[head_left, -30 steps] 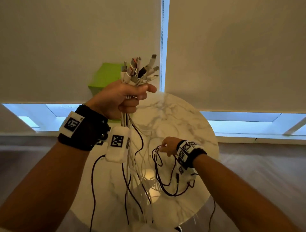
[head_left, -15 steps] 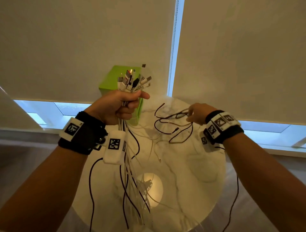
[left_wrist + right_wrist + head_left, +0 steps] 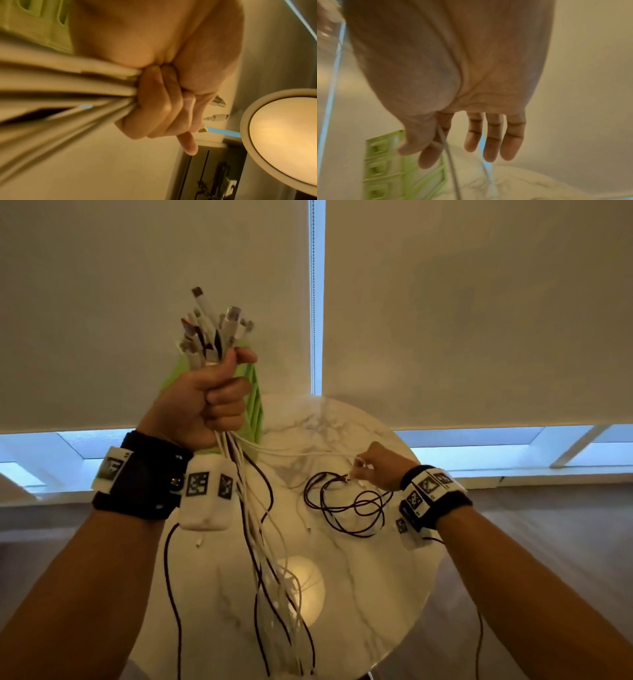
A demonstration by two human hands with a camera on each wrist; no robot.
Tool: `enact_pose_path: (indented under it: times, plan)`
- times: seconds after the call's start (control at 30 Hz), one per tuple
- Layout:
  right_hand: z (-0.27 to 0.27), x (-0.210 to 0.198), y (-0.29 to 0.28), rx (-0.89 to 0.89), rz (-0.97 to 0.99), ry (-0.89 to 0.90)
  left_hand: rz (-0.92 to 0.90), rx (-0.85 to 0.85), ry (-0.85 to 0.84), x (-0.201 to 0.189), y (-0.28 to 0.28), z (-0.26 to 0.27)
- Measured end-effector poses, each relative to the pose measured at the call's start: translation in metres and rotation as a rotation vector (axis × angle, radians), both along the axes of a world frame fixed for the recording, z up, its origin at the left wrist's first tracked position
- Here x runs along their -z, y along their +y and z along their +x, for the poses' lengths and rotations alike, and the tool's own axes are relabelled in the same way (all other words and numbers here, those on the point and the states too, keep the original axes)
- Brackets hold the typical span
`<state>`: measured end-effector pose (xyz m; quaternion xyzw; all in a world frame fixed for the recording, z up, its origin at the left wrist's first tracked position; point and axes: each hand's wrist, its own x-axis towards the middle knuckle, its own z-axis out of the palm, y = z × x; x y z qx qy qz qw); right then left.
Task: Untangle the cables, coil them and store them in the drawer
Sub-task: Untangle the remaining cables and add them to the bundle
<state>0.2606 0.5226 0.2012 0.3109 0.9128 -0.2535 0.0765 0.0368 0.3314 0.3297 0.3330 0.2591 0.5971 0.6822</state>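
My left hand (image 3: 212,402) is raised and grips a bundle of white and black cables (image 3: 253,525) in a fist, plugs (image 3: 212,330) sticking up above it and the loose ends hanging down to the round marble table (image 3: 376,594). The left wrist view shows the fist (image 3: 154,102) closed round the cables (image 3: 68,88). My right hand (image 3: 373,465) is low over the table's right side. Its thumb and forefinger pinch one white cable (image 3: 308,453) (image 3: 448,152) that runs back to the bundle. A black cable (image 3: 346,505) lies in loose loops on the table below that hand.
A green drawer unit (image 3: 255,405) (image 3: 385,162) stands at the table's back edge, mostly hidden behind my left hand. Drawn white blinds (image 3: 462,302) hang behind the table. A ceiling lamp (image 3: 283,135) reflects in the table top. Floor lies beyond the table edge.
The black cable that my right hand held up at the back now lies on the table. That hand has come down and pinches a white cable. My left hand has risen with the bundle.
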Motion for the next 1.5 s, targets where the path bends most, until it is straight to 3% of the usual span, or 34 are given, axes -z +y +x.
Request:
enact_pose_path:
  times: [0.07,0.1,0.2,0.33,0.43,0.57,0.7,0.87,1.03,1.23,1.4,1.5]
  plan:
    - [0.009,-0.005,0.009,0.056,-0.033,0.029,0.004,0.114,-0.159,0.002,0.000,-0.009]
    - [0.010,-0.014,0.008,0.068,-0.048,0.056,-0.017,0.047,-0.111,0.005,0.003,-0.010]
    - [0.008,-0.055,-0.001,0.066,-0.006,0.250,-0.164,-0.251,0.257,0.015,0.014,0.007]
    - [0.017,-0.123,-0.027,-0.010,-0.036,0.548,-0.280,-0.381,0.467,0.041,0.039,0.040]
    - [0.029,-0.151,-0.036,-0.034,0.052,0.596,-0.236,-0.356,0.491,0.050,0.057,0.069]
    - [0.054,-0.158,-0.028,0.051,0.091,0.535,-0.152,-0.255,0.591,0.049,0.074,0.106]
    - [0.111,-0.132,-0.002,0.251,0.195,0.321,-0.148,-0.319,0.492,0.040,0.090,0.118]
    - [0.203,-0.050,0.024,0.541,0.115,0.025,-0.113,-0.230,0.401,0.016,0.103,0.129]
    - [0.269,-0.006,0.033,0.752,0.129,0.043,-0.106,-0.089,0.454,0.007,0.110,0.161]
    - [0.319,0.030,0.045,0.895,0.166,-0.023,-0.097,-0.060,0.489,0.007,0.124,0.187]
    - [0.330,0.064,0.042,0.895,-0.120,0.078,-0.119,-0.067,0.487,0.015,0.142,0.214]
    - [0.326,0.060,0.045,0.857,-0.179,0.127,-0.141,-0.089,0.466,0.024,0.151,0.233]
